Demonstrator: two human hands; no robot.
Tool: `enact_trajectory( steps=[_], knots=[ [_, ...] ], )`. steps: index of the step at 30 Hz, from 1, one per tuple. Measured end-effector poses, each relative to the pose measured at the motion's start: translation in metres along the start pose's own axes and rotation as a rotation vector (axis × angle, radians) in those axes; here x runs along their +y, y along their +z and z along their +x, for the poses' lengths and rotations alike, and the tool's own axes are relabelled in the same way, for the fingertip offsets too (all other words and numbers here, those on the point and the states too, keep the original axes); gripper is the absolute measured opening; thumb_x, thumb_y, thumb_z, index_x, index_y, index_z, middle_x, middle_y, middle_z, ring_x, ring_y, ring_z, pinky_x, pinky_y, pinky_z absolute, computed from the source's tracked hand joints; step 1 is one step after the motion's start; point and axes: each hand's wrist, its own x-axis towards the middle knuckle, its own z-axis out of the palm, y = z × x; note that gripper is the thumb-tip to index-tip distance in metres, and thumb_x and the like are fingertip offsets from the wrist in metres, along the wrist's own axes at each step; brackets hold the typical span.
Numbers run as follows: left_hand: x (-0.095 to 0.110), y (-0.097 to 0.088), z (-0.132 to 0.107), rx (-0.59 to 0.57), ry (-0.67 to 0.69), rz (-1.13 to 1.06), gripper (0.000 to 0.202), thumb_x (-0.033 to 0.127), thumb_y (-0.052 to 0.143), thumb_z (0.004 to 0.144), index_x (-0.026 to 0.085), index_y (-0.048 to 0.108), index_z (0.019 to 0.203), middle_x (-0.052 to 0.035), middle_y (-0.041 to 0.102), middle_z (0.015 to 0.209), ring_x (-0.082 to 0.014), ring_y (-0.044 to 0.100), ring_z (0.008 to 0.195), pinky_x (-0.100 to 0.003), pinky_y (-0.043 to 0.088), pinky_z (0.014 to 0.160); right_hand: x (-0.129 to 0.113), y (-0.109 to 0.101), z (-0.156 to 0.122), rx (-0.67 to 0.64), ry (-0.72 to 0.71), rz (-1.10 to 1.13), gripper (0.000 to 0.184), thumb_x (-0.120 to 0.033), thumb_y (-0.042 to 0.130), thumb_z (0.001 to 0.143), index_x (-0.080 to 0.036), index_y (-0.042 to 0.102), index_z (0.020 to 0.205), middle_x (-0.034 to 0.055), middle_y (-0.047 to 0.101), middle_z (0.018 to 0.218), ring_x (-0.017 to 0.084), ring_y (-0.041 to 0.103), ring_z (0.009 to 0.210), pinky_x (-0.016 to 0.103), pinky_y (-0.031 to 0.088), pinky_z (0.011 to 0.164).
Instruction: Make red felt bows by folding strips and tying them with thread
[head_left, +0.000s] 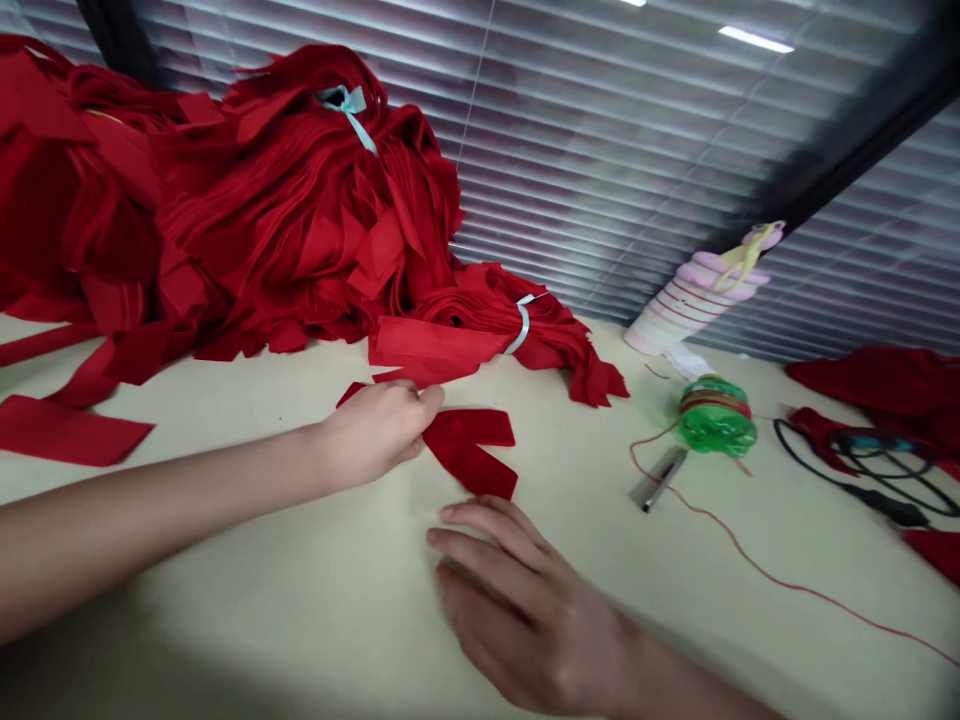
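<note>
My left hand (381,425) is closed on a dark red fabric strip (474,445) at the middle of the table. The strip's two tails fan out to the right of my fingers, and a small end shows on their left. Just below the tails, my right hand (517,600) hovers over or rests on the tabletop, fingers stretched and slightly apart, with nothing seen in it. Right behind my left hand lies a bundle of red fabric strips (480,310) tied with a pale blue ribbon (520,325).
Large heaps of red strips (285,200) fill the back left. A loose strip (71,430) lies at far left. To the right are a green spool (716,415) with red cord (750,565), a pen (664,480), a black cable (885,495) and a pink-white roll (686,300). Blinds (570,150) stand behind.
</note>
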Motion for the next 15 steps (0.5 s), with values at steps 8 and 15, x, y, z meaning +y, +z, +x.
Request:
enact_trajectory(
  steps=[8, 15],
  knots=[
    [-0.0013, -0.0010, -0.0022, 0.008, 0.019, -0.024, 0.011, 0.011, 0.041, 0.081, 0.016, 0.048, 0.089, -0.0054, 0.057, 0.075, -0.0190, 0.059, 0.066, -0.027, 0.043, 0.055, -0.0012, -0.0004, 0.0026, -0.013, -0.024, 0.014, 0.015, -0.004, 0.054, 0.076, -0.007, 0.065, 0.084, 0.0127, 0.064, 0.098, 0.028, 0.053, 0.106, 0.044, 0.049, 0.090],
    [-0.0021, 0.0042, 0.0010, 0.064, 0.004, -0.091, 0.010, 0.014, 0.049, 0.075, 0.015, 0.050, 0.085, -0.0044, 0.056, 0.076, -0.0161, 0.054, 0.061, -0.025, 0.041, 0.052, -0.0005, -0.0011, 0.0018, -0.032, -0.011, 0.036, 0.014, -0.004, 0.055, 0.075, -0.007, 0.066, 0.083, 0.0124, 0.063, 0.097, 0.029, 0.052, 0.105, 0.043, 0.049, 0.090]
  ],
)
